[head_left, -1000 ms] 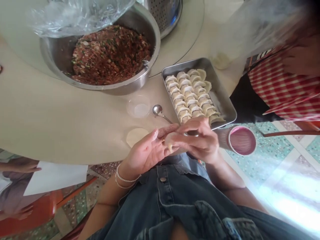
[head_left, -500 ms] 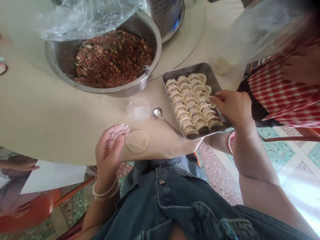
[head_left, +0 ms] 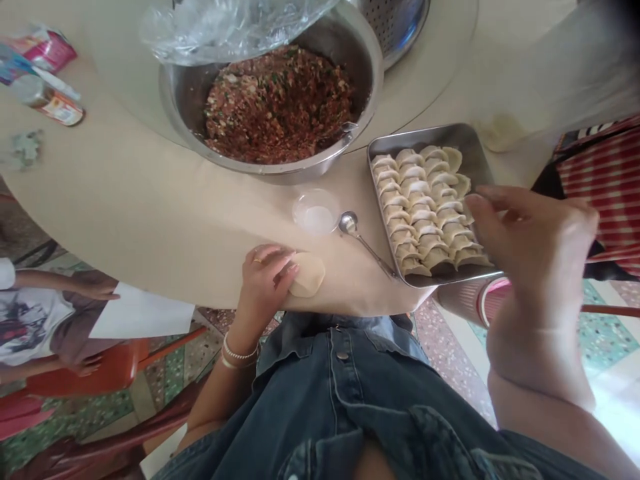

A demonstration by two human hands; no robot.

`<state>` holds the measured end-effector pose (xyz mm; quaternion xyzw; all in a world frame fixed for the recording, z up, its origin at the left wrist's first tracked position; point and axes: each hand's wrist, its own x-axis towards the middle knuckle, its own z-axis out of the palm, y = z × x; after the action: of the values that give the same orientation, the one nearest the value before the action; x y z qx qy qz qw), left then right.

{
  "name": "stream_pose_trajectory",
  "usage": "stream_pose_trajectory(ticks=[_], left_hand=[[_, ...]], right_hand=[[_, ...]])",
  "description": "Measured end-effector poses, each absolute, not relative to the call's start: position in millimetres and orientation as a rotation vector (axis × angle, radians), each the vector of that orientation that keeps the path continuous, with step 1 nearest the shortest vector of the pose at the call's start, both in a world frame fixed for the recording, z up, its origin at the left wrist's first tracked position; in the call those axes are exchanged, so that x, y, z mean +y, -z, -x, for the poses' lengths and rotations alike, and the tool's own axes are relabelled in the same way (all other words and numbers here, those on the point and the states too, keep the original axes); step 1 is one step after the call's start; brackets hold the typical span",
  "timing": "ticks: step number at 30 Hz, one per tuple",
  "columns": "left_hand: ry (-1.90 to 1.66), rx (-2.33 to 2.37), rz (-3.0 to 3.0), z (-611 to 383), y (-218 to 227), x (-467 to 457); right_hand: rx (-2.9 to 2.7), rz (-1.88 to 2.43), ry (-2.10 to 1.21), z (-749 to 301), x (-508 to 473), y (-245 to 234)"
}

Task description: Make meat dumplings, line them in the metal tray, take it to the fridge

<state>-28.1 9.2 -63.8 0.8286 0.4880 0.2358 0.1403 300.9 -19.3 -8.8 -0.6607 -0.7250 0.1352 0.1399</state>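
My left hand point(head_left: 266, 279) is at the table's near edge, its curled fingers and thumb closed at the left edge of a round dumpling wrapper point(head_left: 311, 275) that lies flat. Over the right side of a metal tray point(head_left: 477, 157) is my right hand point(head_left: 533, 233), slightly blurred, fingers bent and a little apart, holding nothing I can see. Its thumb tip overlaps the view of a dumpling at the end of a short row. Rows of folded dumplings point(head_left: 424, 207) fill much of the tray. A metal spoon point(head_left: 370, 247) leans its handle toward the tray, beside a small clear dish point(head_left: 316, 212) with something white in it.
A large steel bowl point(head_left: 373, 87) of minced filling point(head_left: 280, 107) stands behind, partly under plastic film point(head_left: 230, 30). A perforated pot point(head_left: 400, 27) is behind it. Packets and a jar point(head_left: 63, 107) lie far left. Other people sit left, with white paper point(head_left: 143, 312), and right, in checked cloth point(head_left: 605, 193).
My left hand has moved onto the wrapper's edge and its fingers have lowered. My right hand has lifted slightly from the dumpling at the tray's right side. The whole view has shifted.
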Motion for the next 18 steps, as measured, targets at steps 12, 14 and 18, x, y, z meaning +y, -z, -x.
stream_pose_trajectory(ticks=[12, 14, 18], left_hand=[[-0.917, 1.329, -2.261, 28.1, 63.7, 1.2], [-0.896, 1.247, -2.231, 33.5, 60.7, -2.9], [-0.842, 1.078, -2.249, 41.1, 63.7, -6.3]], right_hand=[[-2.116, 1.503, -0.315, -164.3, -25.5, 52.1], [-2.095, 1.475, -0.314, -161.5, -22.2, 54.6], [-2.167, 1.309, -0.381, -165.2, -30.1, 37.0]])
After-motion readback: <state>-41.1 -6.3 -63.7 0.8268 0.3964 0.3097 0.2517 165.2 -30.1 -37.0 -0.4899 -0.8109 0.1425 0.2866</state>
